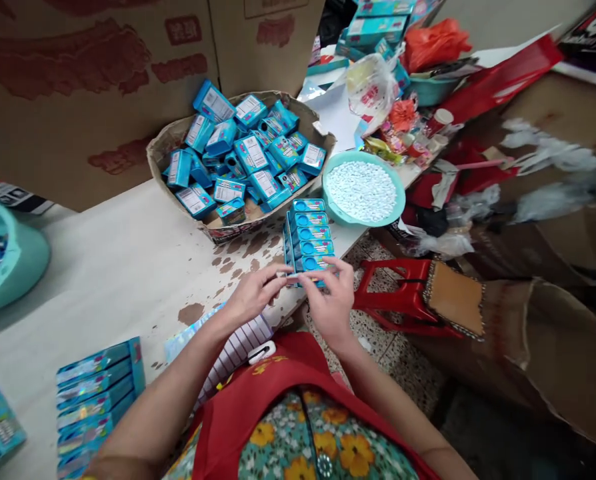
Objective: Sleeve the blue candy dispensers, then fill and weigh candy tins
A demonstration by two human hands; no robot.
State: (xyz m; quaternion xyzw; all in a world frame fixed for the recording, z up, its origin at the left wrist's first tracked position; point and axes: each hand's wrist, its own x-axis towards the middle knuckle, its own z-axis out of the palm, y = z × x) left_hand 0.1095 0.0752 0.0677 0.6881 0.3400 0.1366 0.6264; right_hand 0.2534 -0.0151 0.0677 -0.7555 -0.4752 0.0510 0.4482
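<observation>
A blue display box [289, 248] holds a row of small blue tins [312, 233] with round marks on their lids. It stands near the table edge in front of me. At its near end, my left hand [255, 291] is closed, thumb and fingers pinching the box's near edge from the left. My right hand [329, 300] is closed at the same edge from the right, its thumb and forefinger close to the left fingertips. A thin pale strip shows between the fingertips; its exact shape is too small to tell.
A cut-down carton [161, 157] full of blue tins lies beyond. Right of it stands a turquoise basin [402, 200] of small white pellets. Blue packs [98, 400] and a turquoise tub [31, 267] occupy the left. A red stool [403, 290] and open carton [518, 333] are at right.
</observation>
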